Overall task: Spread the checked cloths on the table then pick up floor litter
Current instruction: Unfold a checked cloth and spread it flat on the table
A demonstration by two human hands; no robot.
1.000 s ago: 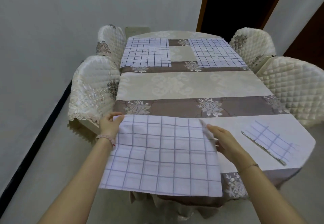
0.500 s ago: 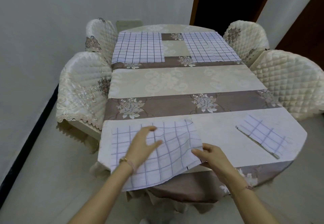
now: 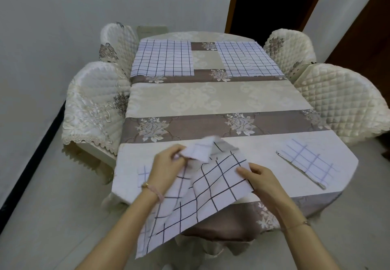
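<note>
A white checked cloth (image 3: 211, 187) lies rumpled at the near edge of the table (image 3: 211, 98), with its lower part hanging off toward me. My left hand (image 3: 166, 164) pinches a folded-up corner of it and lifts that corner. My right hand (image 3: 259, 176) grips the cloth's right edge. Two checked cloths lie flat at the far end, one on the left (image 3: 163, 60) and one on the right (image 3: 247, 58). A folded checked cloth (image 3: 308, 161) rests at the near right.
Quilted cream chairs flank the table: two on the left (image 3: 95, 105) and two on the right (image 3: 341, 98). A dark doorway (image 3: 272, 1) opens behind the far end. Pale floor (image 3: 42, 217) runs along the left, by a grey wall with a black skirting.
The cloth was held flat by its two top corners, then dropped onto the near edge. My left hand now lifts a folded corner and the cloth is skewed and rumpled.
</note>
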